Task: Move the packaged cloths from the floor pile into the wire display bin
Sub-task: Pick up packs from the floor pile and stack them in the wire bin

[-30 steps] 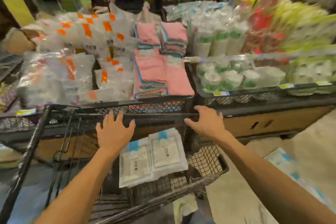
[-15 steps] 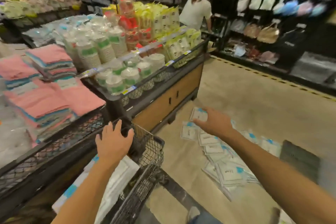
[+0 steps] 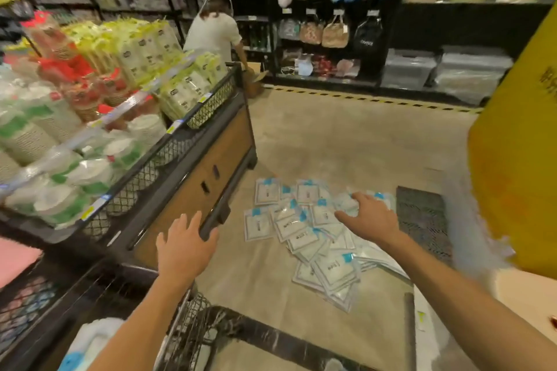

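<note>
A pile of packaged cloths (image 3: 313, 235), white with blue tabs in clear plastic, lies spread on the beige floor. My right hand (image 3: 372, 217) hovers over the pile's far right part, fingers spread and holding nothing. My left hand (image 3: 182, 242) is stretched forward above the corner of the wire display bin (image 3: 187, 331), fingers straight and empty. A white packaged cloth (image 3: 90, 343) lies inside the bin at the bottom left, partly hidden by my left forearm.
A black mesh display stand (image 3: 193, 166) with wooden cabinet doors holds paper cups and yellow-green packs on the left. A person (image 3: 215, 28) stands at the far shelves. A dark floor mat (image 3: 422, 217) lies right of the pile. A yellow sign (image 3: 518, 159) fills the right.
My view has swung right from the bin to the floor pile. My right hand left the bin's rim and reached out over the pile. My left hand also came off the rim.
</note>
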The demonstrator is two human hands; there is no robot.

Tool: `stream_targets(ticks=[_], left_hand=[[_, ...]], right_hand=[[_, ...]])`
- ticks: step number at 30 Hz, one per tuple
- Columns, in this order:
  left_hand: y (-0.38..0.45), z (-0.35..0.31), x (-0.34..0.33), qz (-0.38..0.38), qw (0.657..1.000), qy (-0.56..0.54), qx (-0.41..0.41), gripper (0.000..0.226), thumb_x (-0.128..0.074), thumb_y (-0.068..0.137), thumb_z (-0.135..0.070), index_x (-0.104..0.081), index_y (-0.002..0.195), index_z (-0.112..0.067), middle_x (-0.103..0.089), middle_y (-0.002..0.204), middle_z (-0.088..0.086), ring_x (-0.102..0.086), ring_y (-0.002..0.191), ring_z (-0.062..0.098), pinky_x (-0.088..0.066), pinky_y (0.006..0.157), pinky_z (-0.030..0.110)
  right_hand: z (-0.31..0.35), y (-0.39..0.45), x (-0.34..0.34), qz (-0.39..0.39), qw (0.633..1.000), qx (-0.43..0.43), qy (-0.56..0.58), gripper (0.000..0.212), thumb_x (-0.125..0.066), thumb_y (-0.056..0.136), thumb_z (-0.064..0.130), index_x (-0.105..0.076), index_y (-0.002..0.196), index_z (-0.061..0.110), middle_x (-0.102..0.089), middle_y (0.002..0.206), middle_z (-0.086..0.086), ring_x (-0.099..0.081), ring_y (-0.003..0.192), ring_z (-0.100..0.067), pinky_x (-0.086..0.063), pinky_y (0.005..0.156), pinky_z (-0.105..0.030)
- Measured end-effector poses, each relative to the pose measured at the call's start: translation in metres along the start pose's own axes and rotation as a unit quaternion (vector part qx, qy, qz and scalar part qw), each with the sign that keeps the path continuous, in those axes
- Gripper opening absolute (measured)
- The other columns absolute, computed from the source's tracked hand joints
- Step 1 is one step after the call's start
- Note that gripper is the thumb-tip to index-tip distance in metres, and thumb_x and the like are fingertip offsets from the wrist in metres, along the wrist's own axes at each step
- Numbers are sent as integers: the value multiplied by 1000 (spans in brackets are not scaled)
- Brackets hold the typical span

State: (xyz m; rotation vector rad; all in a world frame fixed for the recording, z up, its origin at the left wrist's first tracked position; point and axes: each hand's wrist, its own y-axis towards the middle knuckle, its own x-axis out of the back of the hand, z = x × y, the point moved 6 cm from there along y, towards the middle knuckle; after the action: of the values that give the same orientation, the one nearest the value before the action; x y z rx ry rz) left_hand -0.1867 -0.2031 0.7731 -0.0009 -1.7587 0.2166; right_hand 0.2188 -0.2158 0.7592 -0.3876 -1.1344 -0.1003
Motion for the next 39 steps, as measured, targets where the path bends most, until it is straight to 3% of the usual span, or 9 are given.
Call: stream_targets(ticks=[9,14,20,25,31,39], left_hand=[[60,-128,-60,69,996,10,-59,68,-37,101,-58,-28,160,-26,-32,164,10,-27,152,28,-18,124,56],[88,-179,-86,106,988,44,-102,65,-40,103,-53,-29,160,-24,-33,164,7,-31,150,28,-20,124,53],[153,-197,-144,177,972,76,-132,73,-32,98,-64,-28,159,-26,-41,159,7,-43,141,32,-33,117,53],[205,-214,-187,221,960,83,-152,74,-36,99,-60,-21,161,-23,-32,165,8,-38,145,32,-35,117,50],[252,-228,-264,234,954,77,-168,68,-49,99,-50,-30,157,-21,-43,158,7,-42,142,29,-36,114,48],[304,-194,-482,273,952,72,-120,72,-43,101,-55,-22,162,-25,-26,167,7,-27,153,26,-25,122,46]], right_hand=[[-121,42,22,6,994,-105,22,81,-58,89,70,-42,152,23,-49,154,-4,-50,136,-34,-42,111,-55],[-167,58,6,31,986,-163,34,79,-59,91,67,-42,151,18,-50,151,-9,-51,134,-35,-46,103,-48],[-191,71,-24,47,969,-236,48,77,-59,89,69,-47,145,18,-57,145,-10,-57,128,-34,-51,99,-44],[-188,97,-49,68,951,-295,56,80,-62,88,67,-42,149,18,-55,147,-9,-54,131,-33,-51,103,-49],[-196,162,-118,120,945,-300,40,79,-59,88,69,-41,147,20,-56,144,-9,-56,126,-31,-51,102,-50],[-263,261,-304,148,932,-329,25,86,-58,90,68,-32,155,17,-49,152,-9,-50,136,-33,-45,108,-50]])
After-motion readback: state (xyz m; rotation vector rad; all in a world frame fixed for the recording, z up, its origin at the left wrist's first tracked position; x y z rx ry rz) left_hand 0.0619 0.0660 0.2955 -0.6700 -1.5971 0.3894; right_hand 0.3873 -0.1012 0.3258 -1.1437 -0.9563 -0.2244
